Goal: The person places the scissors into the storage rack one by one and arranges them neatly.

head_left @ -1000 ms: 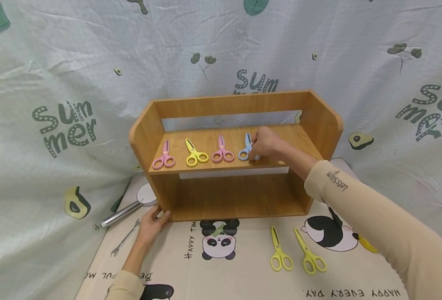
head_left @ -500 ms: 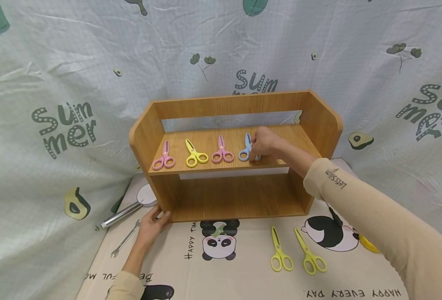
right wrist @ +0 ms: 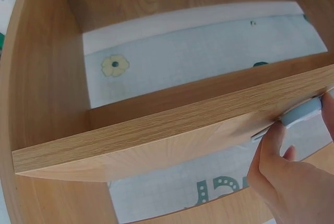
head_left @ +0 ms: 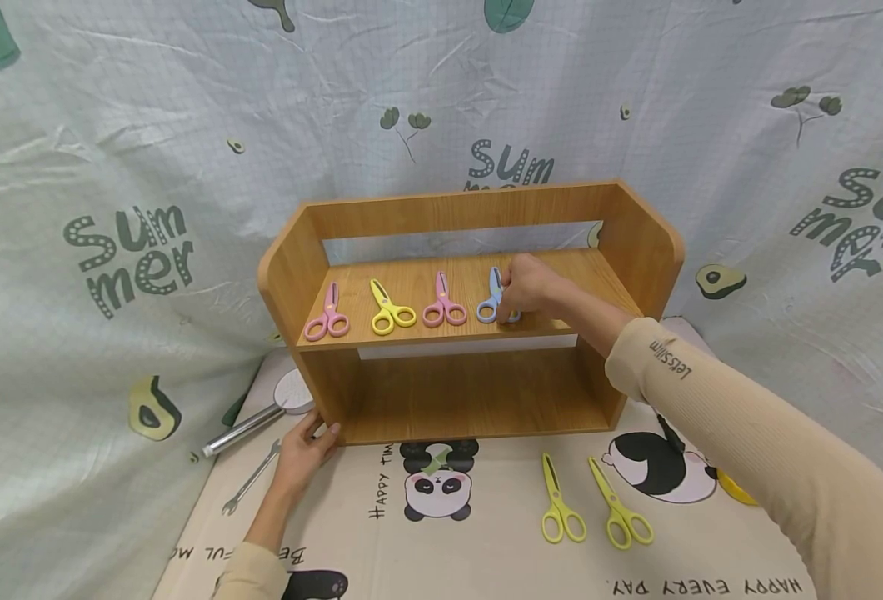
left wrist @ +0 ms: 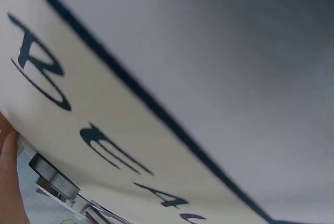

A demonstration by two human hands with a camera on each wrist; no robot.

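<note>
On the upper board of a wooden shelf (head_left: 479,392) lies a pair of blue scissors (head_left: 490,306), blades toward the back. My right hand (head_left: 529,285) pinches its right handle ring and partly covers it. In the right wrist view, thumb and finger hold the blue handle (right wrist: 302,111) at the board's edge. To its left on the same board lie pink scissors (head_left: 444,304), yellow scissors (head_left: 390,310) and another pair of pink scissors (head_left: 327,317). My left hand (head_left: 303,450) grips the shelf's lower left front corner, thumb at the front; its farther fingers are partly hidden.
Two pairs of yellow-green scissors, a left pair (head_left: 559,508) and a right pair (head_left: 620,512), lie on the tablecloth before the shelf. A wrench (head_left: 250,477) and a round-headed tool with a metal handle (head_left: 242,431) lie left. A yellow object (head_left: 735,489) shows beside the right sleeve.
Almost nothing differs. The right forearm has shifted very slightly, while both hands and all the scissors keep their places.
</note>
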